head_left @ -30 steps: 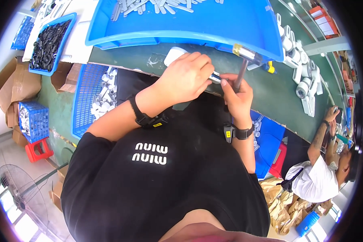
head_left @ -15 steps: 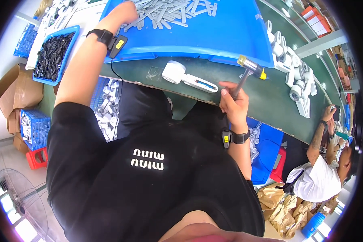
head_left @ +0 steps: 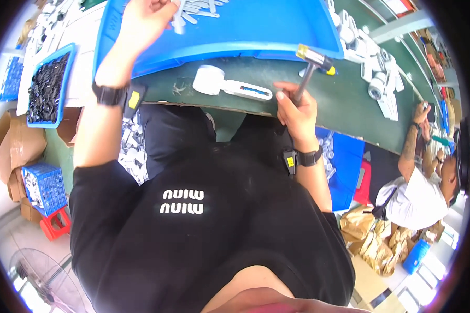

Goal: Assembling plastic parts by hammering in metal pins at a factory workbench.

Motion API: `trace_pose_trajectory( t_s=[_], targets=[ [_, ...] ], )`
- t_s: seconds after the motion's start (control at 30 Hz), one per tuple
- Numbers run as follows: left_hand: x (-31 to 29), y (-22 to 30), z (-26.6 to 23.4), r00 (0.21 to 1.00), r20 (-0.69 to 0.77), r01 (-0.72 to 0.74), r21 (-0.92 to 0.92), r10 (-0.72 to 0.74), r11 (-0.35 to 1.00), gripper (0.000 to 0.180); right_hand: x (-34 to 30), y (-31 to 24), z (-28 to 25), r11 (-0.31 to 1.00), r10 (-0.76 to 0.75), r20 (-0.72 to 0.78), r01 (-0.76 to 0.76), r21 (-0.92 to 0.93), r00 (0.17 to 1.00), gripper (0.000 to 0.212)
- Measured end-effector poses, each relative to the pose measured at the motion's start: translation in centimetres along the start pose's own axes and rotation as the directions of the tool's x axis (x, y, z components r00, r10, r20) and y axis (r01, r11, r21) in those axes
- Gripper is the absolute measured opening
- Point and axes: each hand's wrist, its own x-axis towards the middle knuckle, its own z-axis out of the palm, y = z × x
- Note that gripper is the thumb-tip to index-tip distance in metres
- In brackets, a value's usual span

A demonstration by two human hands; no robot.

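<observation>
My left hand (head_left: 146, 23) is over the left part of a large blue tray (head_left: 245, 41), its fingers pinched on a flat grey plastic strip (head_left: 179, 22), which looks slightly blurred. More such grey strips (head_left: 206, 7) lie in the tray beyond it. A small hammer (head_left: 304, 81) stands tilted up in my right hand (head_left: 298, 113), which is closed round its handle; the metal head has yellowish and black-and-yellow ends. Between my hands, near the table's front edge, lies a white device (head_left: 209, 80) with a round head and a long handle, the handle's slot showing something blue inside.
Several white devices (head_left: 376, 78) are heaped on the green table (head_left: 344, 107) at right. A blue tray (head_left: 62, 104) of small black parts is at left. Crates of white parts stand below the table. A co-worker in a white shirt (head_left: 418, 195) sits at right.
My left hand has drawn back from the strip pile toward the tray's left side, bringing a grey strip. My right hand still holds the hammer. The whole view has shifted a little.
</observation>
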Motion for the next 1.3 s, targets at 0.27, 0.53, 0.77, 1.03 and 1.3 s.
trace_pose_trajectory(
  t_s=[0.27,0.53,0.77,1.03,1.3],
  targets=[
    [-12.6,4.7,12.7,0.989,0.024,-0.137,-0.218,0.146,0.966,0.021,-0.6,-4.5,4.0,0.97,0.041,0.09,-0.062,0.237,0.995,0.033],
    [-13.3,3.8,11.6,0.908,0.232,-0.415,0.37,0.35,0.831,0.031,-0.3,-3.1,3.7,0.978,0.023,-0.162,-0.056,-0.2,0.987,0.016],
    [-13.5,2.6,11.1,0.904,0.317,-0.412,0.467,0.287,0.783,0.034,0.3,-3.5,4.6,0.893,0.098,-0.234,-0.189,-0.408,0.967,0.019],
    [-13.2,1.4,11.0,0.896,0.329,-0.415,0.387,0.297,0.823,0.021,0.8,-3.5,4.8,0.815,0.026,-0.181,-0.125,-0.565,0.983,0.019],
    [-13.2,0.8,10.9,0.895,0.297,-0.424,0.331,0.333,0.843,0.02,0.9,-3.5,4.7,0.782,0.008,-0.137,-0.092,-0.617,0.991,0.018]
  ],
)
